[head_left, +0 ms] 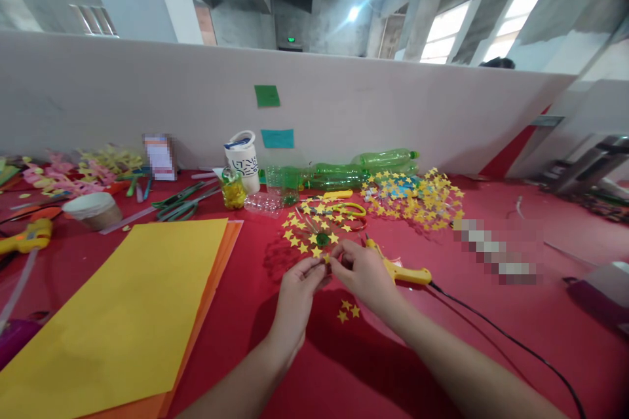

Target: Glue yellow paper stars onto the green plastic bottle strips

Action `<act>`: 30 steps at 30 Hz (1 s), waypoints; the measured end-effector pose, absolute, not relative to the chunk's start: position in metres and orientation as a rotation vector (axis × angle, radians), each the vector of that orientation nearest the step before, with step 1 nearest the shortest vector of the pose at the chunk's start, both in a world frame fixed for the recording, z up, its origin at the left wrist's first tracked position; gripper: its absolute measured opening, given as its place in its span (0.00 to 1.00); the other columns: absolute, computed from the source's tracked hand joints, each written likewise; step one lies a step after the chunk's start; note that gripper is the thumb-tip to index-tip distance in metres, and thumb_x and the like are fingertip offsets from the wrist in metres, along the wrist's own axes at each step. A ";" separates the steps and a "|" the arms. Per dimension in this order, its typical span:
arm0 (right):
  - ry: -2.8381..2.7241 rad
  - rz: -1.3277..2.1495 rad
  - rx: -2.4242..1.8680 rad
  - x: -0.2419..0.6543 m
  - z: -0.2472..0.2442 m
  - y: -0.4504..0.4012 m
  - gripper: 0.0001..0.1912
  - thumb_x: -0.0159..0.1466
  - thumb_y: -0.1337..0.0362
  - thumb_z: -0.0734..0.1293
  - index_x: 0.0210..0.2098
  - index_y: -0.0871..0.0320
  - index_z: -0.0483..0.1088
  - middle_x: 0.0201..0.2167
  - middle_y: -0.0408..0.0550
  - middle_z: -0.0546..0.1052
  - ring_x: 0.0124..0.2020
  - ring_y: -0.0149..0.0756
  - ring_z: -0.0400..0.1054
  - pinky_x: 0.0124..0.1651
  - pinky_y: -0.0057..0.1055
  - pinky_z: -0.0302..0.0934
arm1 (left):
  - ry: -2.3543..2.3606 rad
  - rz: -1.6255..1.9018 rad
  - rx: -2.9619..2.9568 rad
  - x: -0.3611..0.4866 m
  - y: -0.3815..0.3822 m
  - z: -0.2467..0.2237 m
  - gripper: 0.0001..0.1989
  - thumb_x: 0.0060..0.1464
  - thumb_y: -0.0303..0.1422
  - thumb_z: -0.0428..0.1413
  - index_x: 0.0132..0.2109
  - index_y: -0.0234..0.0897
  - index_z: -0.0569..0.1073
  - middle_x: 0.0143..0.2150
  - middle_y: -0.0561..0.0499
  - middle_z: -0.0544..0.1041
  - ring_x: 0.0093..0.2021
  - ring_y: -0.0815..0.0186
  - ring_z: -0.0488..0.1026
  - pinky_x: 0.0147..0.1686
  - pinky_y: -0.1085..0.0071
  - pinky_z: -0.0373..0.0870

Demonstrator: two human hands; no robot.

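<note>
My left hand [299, 281] is closed, its fingertips pinched at the near edge of a green plastic bottle piece [322, 239] fringed with yellow paper stars. This piece appears raised off the table, with its shadow to the left. My right hand [363, 272] meets the left one, thumb and finger closed on a small yellow star [327, 260] at that edge. The fingers partly hide the contact. Below my hands lie several loose yellow stars [348, 309]. Just right of my right hand rests a yellow glue gun [407, 273], its black cord running to the lower right.
Yellow paper sheets [122, 314] cover the left front. Behind stand a white cup [242, 163] and green plastic bottles [341, 175]. A finished-looking star cluster [417, 200] lies right of centre. Scissors [184, 203], a paper tub [93, 211] and another glue gun [29, 236] are left.
</note>
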State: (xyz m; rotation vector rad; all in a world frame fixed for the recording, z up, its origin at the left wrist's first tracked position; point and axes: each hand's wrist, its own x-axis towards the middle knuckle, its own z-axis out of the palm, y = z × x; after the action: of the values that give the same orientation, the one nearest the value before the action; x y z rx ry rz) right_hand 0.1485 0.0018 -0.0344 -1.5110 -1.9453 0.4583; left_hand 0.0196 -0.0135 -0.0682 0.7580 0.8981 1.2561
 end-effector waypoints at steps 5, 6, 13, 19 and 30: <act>-1.939 0.469 -1.525 0.147 -0.033 0.001 0.04 0.56 0.66 0.61 0.26 0.56 0.66 0.15 0.38 0.68 0.16 0.28 0.60 0.21 0.22 0.47 | 0.904 1.245 0.776 0.020 -0.013 -0.067 0.09 0.45 0.31 0.59 0.36 0.33 0.76 0.36 0.47 0.78 0.36 0.64 0.75 0.42 0.66 0.68; -1.938 0.472 -1.529 0.147 -0.033 0.001 0.04 0.56 0.66 0.61 0.26 0.56 0.66 0.15 0.38 0.68 0.16 0.28 0.60 0.20 0.22 0.47 | 0.902 1.245 0.774 0.020 -0.013 -0.067 0.09 0.45 0.31 0.59 0.36 0.34 0.76 0.36 0.47 0.78 0.36 0.64 0.75 0.42 0.66 0.68; -1.932 0.482 -1.536 0.147 -0.035 0.000 0.03 0.56 0.66 0.61 0.26 0.56 0.65 0.15 0.38 0.69 0.17 0.28 0.62 0.21 0.22 0.48 | 0.886 1.246 0.774 0.019 -0.013 -0.067 0.09 0.47 0.31 0.58 0.38 0.34 0.76 0.37 0.48 0.78 0.37 0.65 0.74 0.42 0.67 0.68; -1.931 0.480 -1.521 0.147 -0.036 0.000 0.03 0.56 0.66 0.61 0.27 0.55 0.65 0.16 0.38 0.70 0.17 0.29 0.62 0.20 0.23 0.47 | 0.890 1.239 0.757 0.019 -0.013 -0.064 0.09 0.45 0.31 0.59 0.36 0.35 0.77 0.36 0.48 0.79 0.36 0.65 0.75 0.41 0.67 0.69; -2.001 0.369 -1.509 0.146 -0.041 -0.001 0.02 0.57 0.65 0.61 0.29 0.55 0.65 0.16 0.38 0.69 0.17 0.29 0.60 0.21 0.23 0.45 | 0.892 1.239 0.747 0.019 -0.013 -0.064 0.08 0.46 0.30 0.58 0.37 0.34 0.76 0.37 0.48 0.79 0.36 0.65 0.75 0.41 0.67 0.69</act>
State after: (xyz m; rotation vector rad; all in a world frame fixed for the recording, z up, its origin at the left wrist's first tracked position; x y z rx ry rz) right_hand 0.1462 -0.0012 -0.0411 -1.5094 -2.0006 0.3691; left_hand 0.0190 -0.0135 -0.0641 0.7469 0.8920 1.2394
